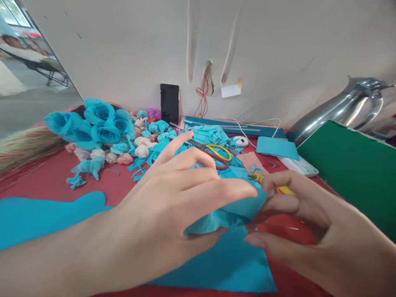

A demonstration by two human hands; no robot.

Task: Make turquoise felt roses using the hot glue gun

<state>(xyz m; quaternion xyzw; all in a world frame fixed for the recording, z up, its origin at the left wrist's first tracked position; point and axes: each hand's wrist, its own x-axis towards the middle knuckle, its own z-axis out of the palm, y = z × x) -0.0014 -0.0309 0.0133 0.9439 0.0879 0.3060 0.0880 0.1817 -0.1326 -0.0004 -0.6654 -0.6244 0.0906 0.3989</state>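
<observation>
A piece of blue crepe paper (229,216), curled and folded, is gripped between both hands. My left hand (176,189) closes on it with the thumb and lower fingers, while its index finger points away toward the back. At the paper's right end, my right hand (297,214) pinches the edge between fingers and thumb. Below the hands lies a flat blue crepe sheet (222,264) on the red table cover (123,185). Just beyond the left hand rest scissors (219,152) with yellow and red handles, on blue paper scraps.
Blue paper roses (102,123) and small pink and white rosettes (123,159) are piled at back left. A black phone (170,103) leans on the wall. A green board (352,173) and a steel jug (343,103) stand at right. A yellow-handled tool (284,190) lies behind my right hand.
</observation>
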